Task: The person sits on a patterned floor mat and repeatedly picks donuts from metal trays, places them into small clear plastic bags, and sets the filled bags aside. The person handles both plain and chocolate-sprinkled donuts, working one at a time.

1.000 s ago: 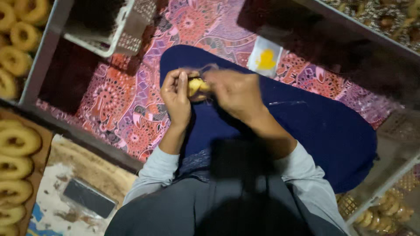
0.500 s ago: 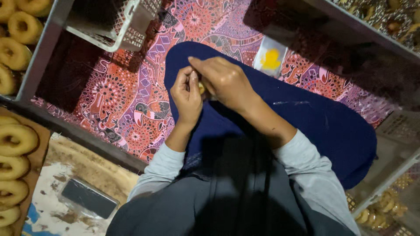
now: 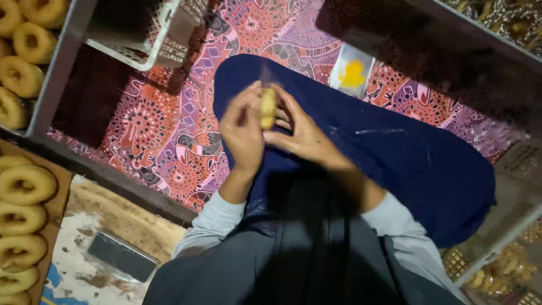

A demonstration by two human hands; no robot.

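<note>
Item: small pale-yellow dough lump (image 3: 267, 107), lying long axis upright over the dark blue cloth (image 3: 406, 164). Left hand (image 3: 244, 131) and right hand (image 3: 302, 134) are pinching it closed-fingered from either side, equally near.

Small home bakery/snack workshop: trays of ring-shaped dough (image 3: 25, 183), metal racks (image 3: 53, 73), patterned floor mat (image 3: 169, 135).

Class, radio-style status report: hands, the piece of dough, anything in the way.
Left hand and right hand both gripping the dough piece. Dough upright, above the blue cloth. Nothing in the way.
</note>
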